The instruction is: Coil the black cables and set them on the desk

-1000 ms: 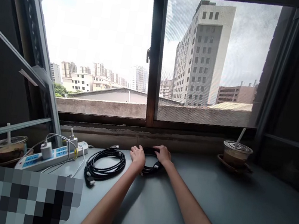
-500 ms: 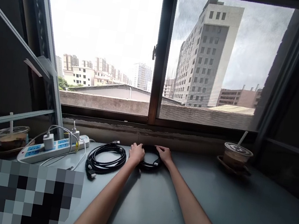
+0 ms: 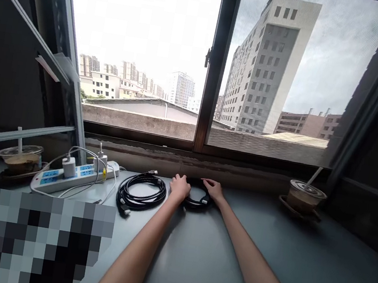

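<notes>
A small coil of black cable (image 3: 196,205) with a light-coloured plug lies flat at the back of the grey desk. My left hand (image 3: 179,188) grips its left side, fingers curled over the loops. On the opposite side my right hand (image 3: 213,190) pinches the coil, with thumb and fingers near its far right edge. Part of the ring is hidden under both hands. Just left of my left hand rests a larger coil of black cable (image 3: 139,207), its connector ends sticking out at the top and the bottom.
A white power strip (image 3: 79,176) with chargers and pale cords stands on the left. Behind it is a drink cup (image 3: 21,160); another drink cup (image 3: 303,200) sits on a brown coaster at right. The window sill (image 3: 144,153) bounds the desk's back. A blurred patch covers the lower left.
My view has tilted and turned slightly, so the scene appears shifted right and a little upward. Both hands keep about the same places on the small coil.
</notes>
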`<state>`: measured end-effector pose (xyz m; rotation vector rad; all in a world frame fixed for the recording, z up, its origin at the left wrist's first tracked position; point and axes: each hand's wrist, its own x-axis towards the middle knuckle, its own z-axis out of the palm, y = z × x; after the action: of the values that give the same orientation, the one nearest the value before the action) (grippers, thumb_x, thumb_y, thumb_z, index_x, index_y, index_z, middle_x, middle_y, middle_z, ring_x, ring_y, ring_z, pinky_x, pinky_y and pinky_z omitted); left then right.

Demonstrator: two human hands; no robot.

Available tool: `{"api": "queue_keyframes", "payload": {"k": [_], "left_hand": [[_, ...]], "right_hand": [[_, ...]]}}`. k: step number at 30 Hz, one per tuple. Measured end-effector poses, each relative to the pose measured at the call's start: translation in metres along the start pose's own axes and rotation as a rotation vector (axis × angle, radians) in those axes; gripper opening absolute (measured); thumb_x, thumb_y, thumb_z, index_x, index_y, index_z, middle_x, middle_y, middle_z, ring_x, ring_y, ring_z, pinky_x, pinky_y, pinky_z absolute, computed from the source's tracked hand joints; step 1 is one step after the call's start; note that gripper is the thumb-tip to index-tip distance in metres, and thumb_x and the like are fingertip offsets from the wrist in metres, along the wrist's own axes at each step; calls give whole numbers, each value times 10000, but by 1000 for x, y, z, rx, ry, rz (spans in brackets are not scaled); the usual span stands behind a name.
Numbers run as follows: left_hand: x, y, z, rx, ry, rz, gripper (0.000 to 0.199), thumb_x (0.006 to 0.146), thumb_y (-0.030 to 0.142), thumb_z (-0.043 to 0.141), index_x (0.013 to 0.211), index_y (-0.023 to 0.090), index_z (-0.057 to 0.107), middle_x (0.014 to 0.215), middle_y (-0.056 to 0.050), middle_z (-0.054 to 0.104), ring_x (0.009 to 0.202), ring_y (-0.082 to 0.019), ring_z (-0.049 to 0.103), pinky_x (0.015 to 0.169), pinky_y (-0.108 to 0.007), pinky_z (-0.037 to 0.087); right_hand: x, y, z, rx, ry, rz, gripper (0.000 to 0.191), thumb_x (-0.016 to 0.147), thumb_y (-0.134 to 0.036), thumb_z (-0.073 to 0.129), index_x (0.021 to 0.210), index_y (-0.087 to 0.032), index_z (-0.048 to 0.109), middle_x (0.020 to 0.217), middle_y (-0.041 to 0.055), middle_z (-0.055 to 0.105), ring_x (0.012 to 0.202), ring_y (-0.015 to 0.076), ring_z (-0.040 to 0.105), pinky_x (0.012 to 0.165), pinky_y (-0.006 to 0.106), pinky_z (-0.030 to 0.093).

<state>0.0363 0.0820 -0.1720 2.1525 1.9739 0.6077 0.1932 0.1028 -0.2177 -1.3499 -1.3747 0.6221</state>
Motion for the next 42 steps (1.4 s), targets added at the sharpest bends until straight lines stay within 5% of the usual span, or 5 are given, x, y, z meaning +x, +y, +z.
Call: {"api": "queue_keyframes", "payload": {"k": [10,17,31,36,42], "left_hand": [[1,-1,8,-117,5,-19,331,861,327,513,1133,140,538,1227,-106,497,1142,-243,461,943,-469,385],[7,-24,11,-357,22,40,296,878,343,494,1094,152,559,1133,-87,562,988,-183,559,858,-402,470],[-9,-29,2,-489,310,255,294,839,209,416,1047,197,623,1017,-59,553,1008,-168,538,901,-266,423],[-13,-31,-3,-515,468,149,322,834,184,354,1037,163,604,1061,-92,525,1058,-194,494,975,-316,364],[-11,-34,-1,-589,416,227,314,824,189,364,903,185,668,1024,-55,592,1011,-163,542,898,-259,428]], "right_hand": [[-1,7,-2,27,19,21,217,875,-299,537,979,-118,598,1002,57,600,915,154,577,823,357,486],[-4,6,-1,75,35,42,218,872,-297,541,981,-117,596,1008,58,598,920,156,577,825,361,486],[-8,-4,-8,313,139,160,249,873,-317,538,1003,-112,592,1006,60,599,894,152,583,787,342,497],[-8,-5,-15,431,188,225,268,873,-328,535,1031,-117,585,1027,64,592,900,156,579,774,335,500],[-9,-3,-33,630,198,281,303,898,-363,487,1076,-130,562,1023,68,590,878,146,586,769,332,505]]}}
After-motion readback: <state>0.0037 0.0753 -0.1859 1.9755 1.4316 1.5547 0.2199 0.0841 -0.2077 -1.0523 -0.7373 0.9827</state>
